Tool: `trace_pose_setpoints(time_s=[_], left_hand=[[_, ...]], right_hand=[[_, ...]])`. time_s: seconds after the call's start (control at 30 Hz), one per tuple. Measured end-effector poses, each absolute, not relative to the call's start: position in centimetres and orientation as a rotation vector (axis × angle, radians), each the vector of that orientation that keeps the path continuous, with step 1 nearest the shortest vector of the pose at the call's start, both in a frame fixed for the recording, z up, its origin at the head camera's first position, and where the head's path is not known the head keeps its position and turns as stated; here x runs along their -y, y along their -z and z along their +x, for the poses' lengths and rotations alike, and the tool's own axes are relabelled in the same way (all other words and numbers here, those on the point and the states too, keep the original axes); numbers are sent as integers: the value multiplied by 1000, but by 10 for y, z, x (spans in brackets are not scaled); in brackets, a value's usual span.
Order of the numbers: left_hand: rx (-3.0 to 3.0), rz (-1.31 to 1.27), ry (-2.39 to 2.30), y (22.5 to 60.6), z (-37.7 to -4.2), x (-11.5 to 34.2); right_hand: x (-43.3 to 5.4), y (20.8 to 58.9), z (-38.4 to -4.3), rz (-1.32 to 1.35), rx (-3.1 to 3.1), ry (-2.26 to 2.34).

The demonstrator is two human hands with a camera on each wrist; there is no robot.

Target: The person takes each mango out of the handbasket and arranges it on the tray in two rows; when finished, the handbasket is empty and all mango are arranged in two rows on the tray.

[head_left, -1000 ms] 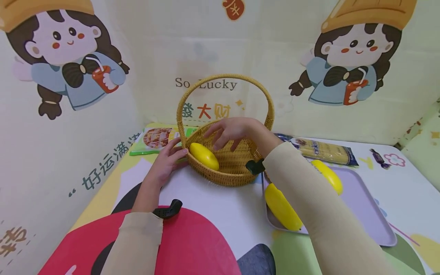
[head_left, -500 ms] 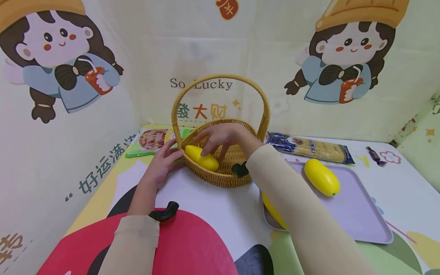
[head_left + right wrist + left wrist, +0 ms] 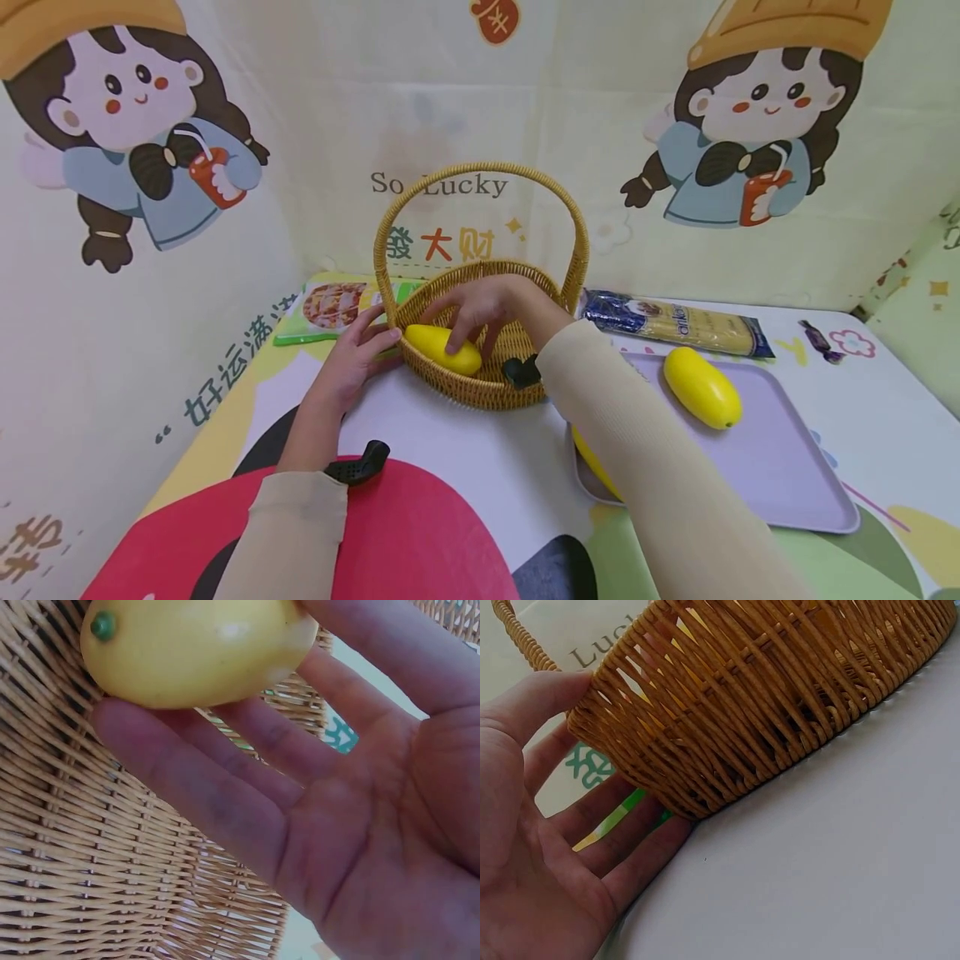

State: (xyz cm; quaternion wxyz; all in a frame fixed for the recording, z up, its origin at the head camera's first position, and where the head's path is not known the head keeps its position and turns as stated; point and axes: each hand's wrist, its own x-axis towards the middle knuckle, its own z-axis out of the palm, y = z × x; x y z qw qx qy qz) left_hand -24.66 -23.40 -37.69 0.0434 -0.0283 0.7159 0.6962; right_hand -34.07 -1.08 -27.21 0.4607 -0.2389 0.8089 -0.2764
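A wicker basket [image 3: 487, 396] with a tall arched handle stands at the back of the table. My left hand [image 3: 356, 358] steadies its left end, thumb at the rim and fingers spread along the outer side, as the left wrist view shows [image 3: 562, 847]. Inside the basket, at the left, lies a yellow mango [image 3: 442, 348]. My right hand [image 3: 483, 308] reaches in and grips it, thumb on the near side and fingers over the far side. The right wrist view shows the green stem nub of this mango [image 3: 195, 652], with fingers [image 3: 195, 772] beneath it.
Right of the basket sits a lilac tray [image 3: 787, 467] bearing a second mango [image 3: 702, 387]; a third mango [image 3: 594, 462] is partly hidden by my right sleeve. Behind lie a pasta packet [image 3: 678, 323], a green food packet [image 3: 330, 312] and a wrapped candy [image 3: 819, 340].
My right hand has come down from over the basket onto the mango and grasps it. The mango has shifted slightly in the basket. My left hand stays at the basket's left end.
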Motion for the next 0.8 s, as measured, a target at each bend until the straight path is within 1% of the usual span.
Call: trace_pose_setpoints(time_s=[0.4, 0.8], left_hand=[[-2198, -59, -2126, 377, -248, 233], [-2205, -44, -2105, 376, -243, 232]], right_hand=[[-8, 259, -338, -578, -2049, 799], [-27, 256, -318, -702, -2092, 884]])
